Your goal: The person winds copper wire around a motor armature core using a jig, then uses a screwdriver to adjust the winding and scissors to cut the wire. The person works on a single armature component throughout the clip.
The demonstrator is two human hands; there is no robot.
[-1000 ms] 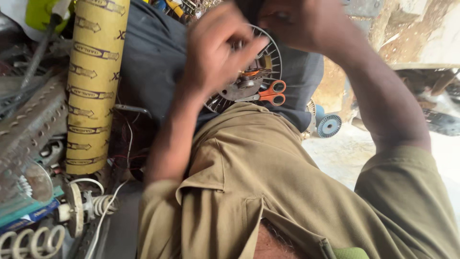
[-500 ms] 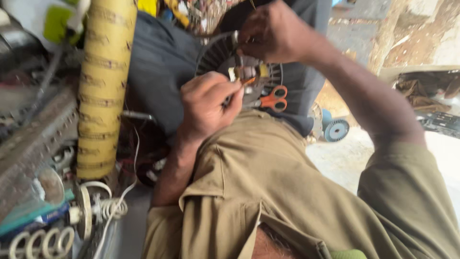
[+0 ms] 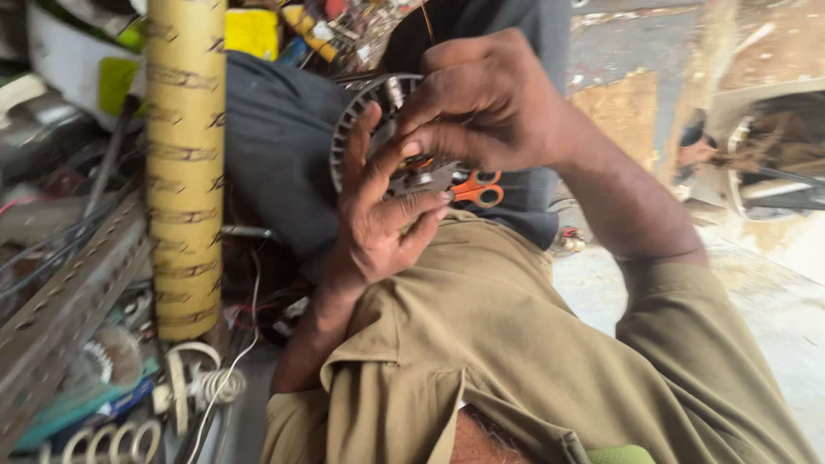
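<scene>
A round metal motor part (image 3: 354, 120) with a slotted rim rests on a dark grey cloth (image 3: 275, 155) over my lap. My right hand (image 3: 490, 103) curls over the part's top and right side, gripping it. Coming up from below, my left hand (image 3: 382, 219) presses its fingers against the part's face and lower edge. Most of the part is hidden by both hands. Orange-handled scissors (image 3: 478, 189) lie just right of the part, under my right hand. My olive shirt sleeves (image 3: 516, 344) fill the lower frame.
A tall yellow roll of printed tape or film (image 3: 184, 172) stands at the left. Perforated metal angle bars (image 3: 60, 309), wire coils (image 3: 206, 387) and white rings (image 3: 112, 438) clutter the lower left. A concrete floor (image 3: 773, 309) lies at the right.
My right hand has come down over the round part and my left hand has risen to meet it. The view has shifted closer.
</scene>
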